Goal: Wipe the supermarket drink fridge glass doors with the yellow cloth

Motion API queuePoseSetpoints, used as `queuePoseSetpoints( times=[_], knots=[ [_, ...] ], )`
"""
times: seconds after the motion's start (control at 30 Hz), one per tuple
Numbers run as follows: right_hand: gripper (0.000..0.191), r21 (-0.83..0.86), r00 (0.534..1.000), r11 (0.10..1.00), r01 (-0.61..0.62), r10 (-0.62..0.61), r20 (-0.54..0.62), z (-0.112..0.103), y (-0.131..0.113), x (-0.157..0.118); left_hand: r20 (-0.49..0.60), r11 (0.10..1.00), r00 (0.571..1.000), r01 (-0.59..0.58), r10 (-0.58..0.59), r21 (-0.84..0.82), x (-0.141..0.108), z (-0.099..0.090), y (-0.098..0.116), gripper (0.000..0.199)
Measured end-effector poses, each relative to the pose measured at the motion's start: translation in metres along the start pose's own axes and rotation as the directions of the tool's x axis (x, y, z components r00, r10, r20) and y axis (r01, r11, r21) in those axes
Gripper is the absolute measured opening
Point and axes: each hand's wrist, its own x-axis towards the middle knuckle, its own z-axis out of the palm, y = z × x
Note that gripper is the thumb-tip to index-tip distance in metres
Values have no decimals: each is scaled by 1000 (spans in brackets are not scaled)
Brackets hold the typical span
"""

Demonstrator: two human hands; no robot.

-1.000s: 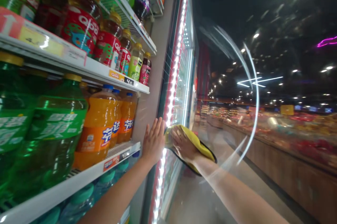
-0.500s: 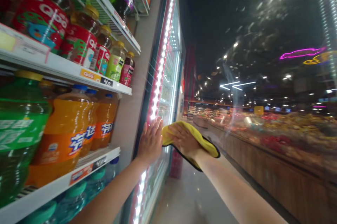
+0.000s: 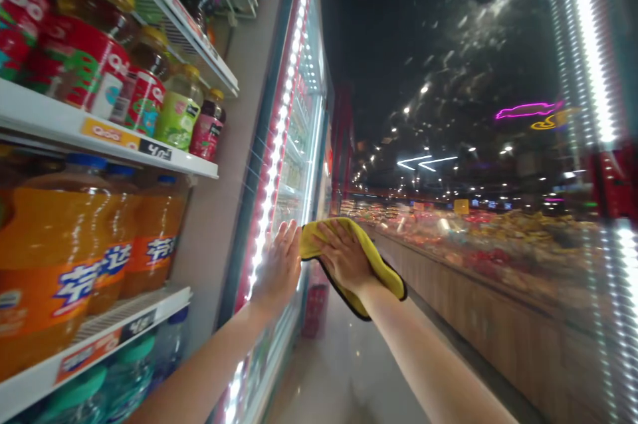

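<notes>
While my open right grip [image 3: 343, 258] is pressing a yellow microfiber cloth [image 3: 371, 254] flat against the glass cooler door [image 3: 294, 171], my open left grip [image 3: 282, 269] is bracing beside it.

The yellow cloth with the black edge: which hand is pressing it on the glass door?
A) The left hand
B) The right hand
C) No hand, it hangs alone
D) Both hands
B. The right hand lies flat on the yellow cloth against the glass door, while the left hand rests bare on the glass beside it.
</notes>
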Motion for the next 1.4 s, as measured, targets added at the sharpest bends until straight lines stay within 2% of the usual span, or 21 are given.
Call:
queuePoseSetpoints(
  times=[0.07, 0.2, 0.27, 0.37, 0.4, 0.47, 0.53, 0.57, 0.63, 0.7, 0.77, 0.87, 0.93, 1.0, 1.03, 1.1, 1.2, 1.27, 1.3, 1.37, 1.4],
  knots=[
    [47, 196, 992, 974, -111, 120, -34, -16, 11, 13, -20, 997, 1000, -24, 22, -68, 4, 2, 9, 70],
    [49, 554, 955, 806, -208, 289, -63, -43, 21, 14, -46, 952, 998, -62, 51, -300, 7, 7, 41, 69],
    [53, 710, 924, 673, -207, 373, -85, -50, 25, 12, -12, 923, 999, -53, 53, -382, 11, 14, 61, 67],
    [54, 907, 873, 400, -130, 480, -87, -59, 39, 11, 78, 920, 997, 52, -23, -389, 28, 34, 91, 68],
    [53, 914, 862, 389, -118, 497, -100, -62, 47, 9, 102, 924, 992, 105, -72, -367, 34, 42, 100, 73],
    [46, 839, 872, 525, -144, 468, -144, -72, 65, 1, 119, 929, 979, 195, -165, -314, 46, 55, 113, 90],
    [39, 617, 937, 768, -168, 320, -143, -85, 81, -14, 102, 930, 969, 244, -224, -274, 52, 65, 121, 101],
    [39, 465, 969, 871, -158, 227, -97, -92, 85, -22, 86, 931, 969, 246, -231, -269, 53, 67, 123, 100],
    [46, 175, 994, 978, -110, 104, 39, -104, 87, -37, 63, 933, 978, 209, -199, -292, 51, 67, 122, 82],
    [47, 6, 987, 996, -92, 91, 130, -113, 80, -44, 57, 922, 988, 155, -145, -355, 46, 59, 120, 52],
    [41, 9, 983, 993, -114, 112, 148, -120, 70, -43, 82, 873, 990, 144, -119, -465, 43, 44, 116, 32],
    [33, 329, 982, 926, -186, 165, 89, -126, 58, -28, 139, 783, 983, 181, -121, -595, 45, 13, 102, 22],
    [28, 595, 969, 771, -227, 241, 58, -125, 52, -14, 192, 711, 975, 211, -108, -671, 54, -10, 84, 18],
    [26, 746, 946, 613, -261, 318, 69, -118, 47, 2, 273, 640, 959, 261, -82, -723, 67, -29, 60, 20],
    [25, 762, 933, 583, -282, 351, 77, -112, 44, 10, 304, 647, 949, 287, -89, -706, 75, -37, 48, 22],
    [20, 664, 910, 664, -344, 409, 63, -97, 35, 26, 294, 758, 940, 318, -174, -569, 86, -45, 29, 21],
    [7, 233, 910, 887, -399, 414, -15, -77, 20, 44, 155, 873, 939, 341, -306, -348, 83, -33, 32, 24],
    [9, 14, 929, 930, -367, 368, -34, -72, 16, 48, 139, 870, 930, 367, -340, -328, 67, -10, 55, 35],
    [10, -27, 935, 935, -353, 352, -42, -72, 17, 48, 151, 862, 918, 396, -366, -316, 57, 4, 69, 40],
    [12, -22, 932, 934, -355, 352, -86, -79, 27, 41, 196, 799, 836, 548, -512, -248, 38, 32, 93, 63],
    [16, 2, 926, 933, -360, 358, -122, -86, 35, 33, 197, 783, 816, 577, -544, -231, 32, 44, 100, 73]
  ],
)
